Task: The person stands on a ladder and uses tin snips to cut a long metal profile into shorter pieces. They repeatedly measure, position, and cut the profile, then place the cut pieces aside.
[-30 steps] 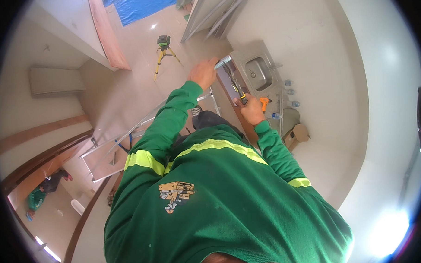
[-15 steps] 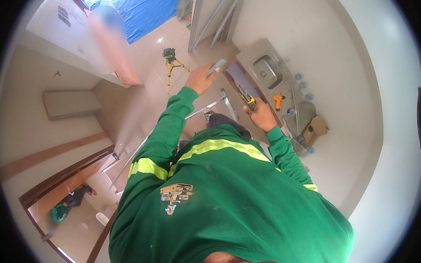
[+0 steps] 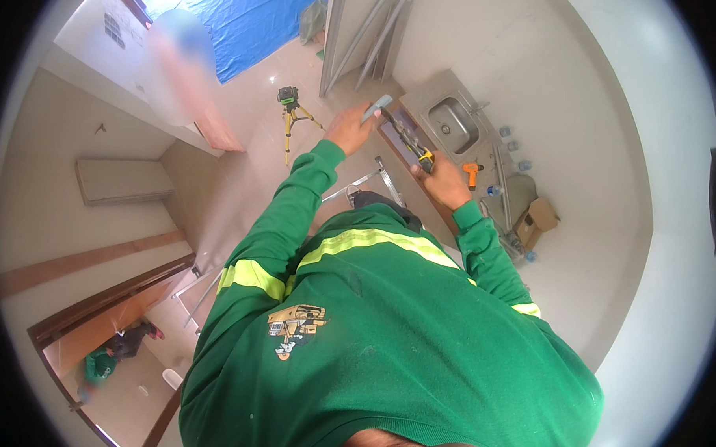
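Note:
A short light-grey strip (image 3: 379, 106), which looks like sheet metal, is pinched in my left hand (image 3: 352, 131), its end sticking out past the fingers. My right hand (image 3: 446, 184) is closed around the yellow-and-black handles of a pair of snips (image 3: 409, 143). The snips' jaws point up and left, right beside the strip; I cannot tell whether they touch it. Both arms reach forward in green sleeves.
Below me stands a metal ladder or frame (image 3: 381, 175). A laser level on a yellow tripod (image 3: 289, 115) is on the floor ahead. At right, a sink counter (image 3: 454, 125) holds an orange drill (image 3: 472, 172), bottles and an open cardboard box (image 3: 537, 217). People are at far left and lower left.
My left hand has moved slightly right with the strip. The snips in my right hand have swung up and left, bringing their jaws close to it.

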Tool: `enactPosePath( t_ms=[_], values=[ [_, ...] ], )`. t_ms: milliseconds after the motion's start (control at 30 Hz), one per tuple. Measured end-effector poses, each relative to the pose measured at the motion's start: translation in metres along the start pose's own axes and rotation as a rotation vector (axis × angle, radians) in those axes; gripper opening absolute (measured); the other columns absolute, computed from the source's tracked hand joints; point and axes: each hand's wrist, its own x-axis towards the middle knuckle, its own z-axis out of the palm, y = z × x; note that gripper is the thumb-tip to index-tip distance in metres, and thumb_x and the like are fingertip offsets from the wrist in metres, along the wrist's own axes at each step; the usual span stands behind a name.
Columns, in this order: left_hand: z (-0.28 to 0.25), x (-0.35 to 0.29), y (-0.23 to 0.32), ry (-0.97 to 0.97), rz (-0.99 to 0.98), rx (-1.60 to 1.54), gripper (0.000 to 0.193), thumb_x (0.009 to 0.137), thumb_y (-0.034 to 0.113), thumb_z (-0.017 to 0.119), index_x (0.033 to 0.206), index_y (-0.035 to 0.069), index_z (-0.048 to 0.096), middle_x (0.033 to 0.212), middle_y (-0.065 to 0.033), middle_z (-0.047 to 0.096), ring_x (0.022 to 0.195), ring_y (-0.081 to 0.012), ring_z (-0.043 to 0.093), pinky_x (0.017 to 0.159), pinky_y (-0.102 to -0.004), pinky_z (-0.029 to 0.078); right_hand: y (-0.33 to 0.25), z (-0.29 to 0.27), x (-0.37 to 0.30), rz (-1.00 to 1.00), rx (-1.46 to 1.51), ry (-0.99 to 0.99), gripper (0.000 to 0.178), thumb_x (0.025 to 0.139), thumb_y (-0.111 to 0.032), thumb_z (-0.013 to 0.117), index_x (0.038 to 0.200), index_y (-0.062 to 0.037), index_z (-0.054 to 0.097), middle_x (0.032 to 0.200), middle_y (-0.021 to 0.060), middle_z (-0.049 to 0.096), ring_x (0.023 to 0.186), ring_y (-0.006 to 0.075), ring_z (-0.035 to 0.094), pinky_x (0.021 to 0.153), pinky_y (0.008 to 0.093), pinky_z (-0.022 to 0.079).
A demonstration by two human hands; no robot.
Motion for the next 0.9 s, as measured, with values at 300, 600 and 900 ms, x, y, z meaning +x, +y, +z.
enactPosePath(
  t_ms=[300, 600, 900],
  values=[
    [-0.006, -0.005, -0.001, 0.025, 0.013, 0.003, 0.049, 0.113, 0.048, 0.054, 0.112, 0.001, 0.068, 0.085, -0.0160, 0.073, 0.085, -0.0388, 0.071, 0.082, -0.0495, 0.054, -0.006, 0.003, -0.006, -0.044, -0.110, 0.045, 0.053, 0.099, -0.041, 0.079, 0.111, 0.0081, 0.060, 0.101, 0.0348, 0.073, 0.100, 0.0537, 0.072, 0.085, 0.0591, 0.057],
    [-0.006, -0.011, 0.006, -0.096, -0.019, -0.002, 0.047, 0.109, 0.049, 0.065, 0.104, 0.002, 0.069, 0.081, -0.0096, 0.071, 0.078, -0.0255, 0.068, 0.077, -0.0435, 0.053, 0.002, 0.004, -0.005, -0.023, -0.167, 0.060, 0.045, 0.098, -0.035, 0.079, 0.111, 0.0058, 0.065, 0.096, 0.0339, 0.074, 0.097, 0.0531, 0.073, 0.085, 0.0596, 0.059],
    [-0.004, -0.011, 0.005, -0.195, -0.007, -0.027, 0.051, 0.107, 0.049, 0.069, 0.118, -0.001, 0.066, 0.083, -0.0136, 0.067, 0.080, -0.0280, 0.062, 0.079, -0.0476, 0.052, 0.045, 0.060, 0.028, -0.124, 0.002, 0.171, 0.034, 0.095, -0.033, 0.080, 0.102, -0.0004, 0.071, 0.090, 0.0308, 0.073, 0.088, 0.0532, 0.070, 0.079, 0.0597, 0.056]
  ],
)
